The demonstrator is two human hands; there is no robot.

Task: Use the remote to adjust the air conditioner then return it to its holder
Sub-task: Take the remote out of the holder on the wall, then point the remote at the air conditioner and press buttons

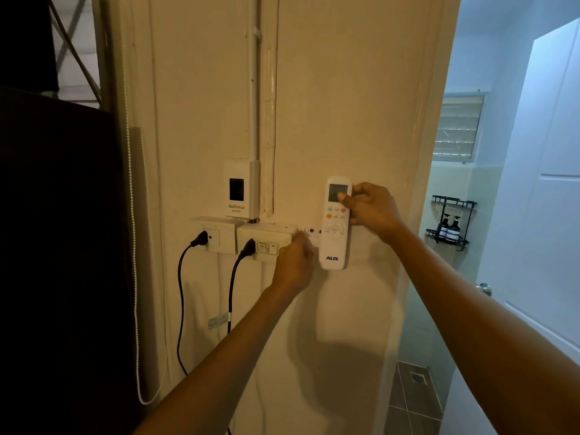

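A white AUX remote (pixel 334 243) stands upright against the cream wall, its screen at the top and its buttons below. My right hand (pixel 370 208) grips its upper right side, with the thumb over the screen. Behind the remote's left edge a small white holder (pixel 310 231) shows on the wall. My left hand (pixel 293 262) is closed against the wall beside the holder and the remote's lower left; what its fingers hold is hidden. The air conditioner is out of view.
Left of the remote are a switch-and-socket box (pixel 266 240), a second socket (pixel 216 237) with black plugs and cords, and a National breaker box (pixel 241 188). A dark cabinet (pixel 56 246) fills the left. On the right an open door (pixel 539 199) leads into a bathroom.
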